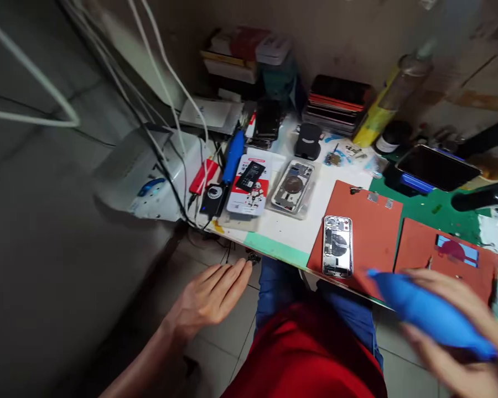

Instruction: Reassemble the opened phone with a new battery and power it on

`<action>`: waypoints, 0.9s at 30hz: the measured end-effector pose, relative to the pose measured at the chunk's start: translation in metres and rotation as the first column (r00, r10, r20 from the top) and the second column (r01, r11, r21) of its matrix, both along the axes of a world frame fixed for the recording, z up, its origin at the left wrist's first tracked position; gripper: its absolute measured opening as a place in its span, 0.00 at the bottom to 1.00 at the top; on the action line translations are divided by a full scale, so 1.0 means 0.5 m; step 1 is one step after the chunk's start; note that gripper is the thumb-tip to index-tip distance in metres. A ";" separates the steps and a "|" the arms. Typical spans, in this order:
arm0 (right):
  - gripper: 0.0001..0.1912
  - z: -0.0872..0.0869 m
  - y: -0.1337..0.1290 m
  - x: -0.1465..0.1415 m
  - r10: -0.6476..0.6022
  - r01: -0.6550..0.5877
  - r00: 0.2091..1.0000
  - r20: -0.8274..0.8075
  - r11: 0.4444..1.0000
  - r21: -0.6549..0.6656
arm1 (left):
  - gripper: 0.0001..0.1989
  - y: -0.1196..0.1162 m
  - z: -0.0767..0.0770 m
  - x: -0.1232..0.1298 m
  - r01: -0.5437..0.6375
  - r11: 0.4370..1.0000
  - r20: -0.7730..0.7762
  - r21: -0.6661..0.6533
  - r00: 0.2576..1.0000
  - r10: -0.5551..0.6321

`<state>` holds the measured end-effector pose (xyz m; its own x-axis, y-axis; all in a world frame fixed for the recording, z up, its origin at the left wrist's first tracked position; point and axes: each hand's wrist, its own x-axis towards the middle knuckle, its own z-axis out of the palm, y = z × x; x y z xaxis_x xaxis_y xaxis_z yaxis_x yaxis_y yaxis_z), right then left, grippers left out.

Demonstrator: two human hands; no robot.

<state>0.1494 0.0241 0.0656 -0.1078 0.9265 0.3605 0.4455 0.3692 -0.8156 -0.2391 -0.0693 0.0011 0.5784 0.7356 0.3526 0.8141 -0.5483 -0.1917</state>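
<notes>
My left hand point(218, 290) is off the front edge of the bench, its fingers pressed together. At its fingertips shows a small dark electronic part point(254, 258), too small to identify. Blurred by motion, my right hand point(460, 326) grips a blue air blower bulb point(429, 309) with the nozzle pointing left. Between the hands, an opened phone housing point(337, 247) with exposed insides lies on a reddish-brown mat point(373, 226). Small metal pieces point(372, 197) rest near that mat's top edge.
Left of centre, another phone housing point(293, 186) sits in a clear tray beside a white-and-red box point(249, 202) bearing a black battery point(250, 176). Stacked phones point(336, 102) and a yellow bottle point(377, 113) stand behind. White cables point(161, 55) hang at upper left.
</notes>
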 end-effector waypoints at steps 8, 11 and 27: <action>0.32 -0.068 -0.062 -0.212 0.465 -0.459 0.885 -0.040 0.883 0.103 | 0.14 -0.040 0.030 0.014 -0.016 0.998 -0.024 0.064 1.000 0.018; 0.33 -0.092 -0.063 -0.231 0.474 -0.467 0.880 -0.009 0.871 0.154 | 0.12 -0.043 0.042 0.017 -0.023 0.998 -0.009 0.060 1.000 0.023; 0.24 -0.108 -0.068 -0.263 0.420 -0.414 0.907 -0.021 0.900 0.138 | 0.11 -0.052 0.050 0.019 0.014 0.999 -0.028 0.041 1.000 -0.013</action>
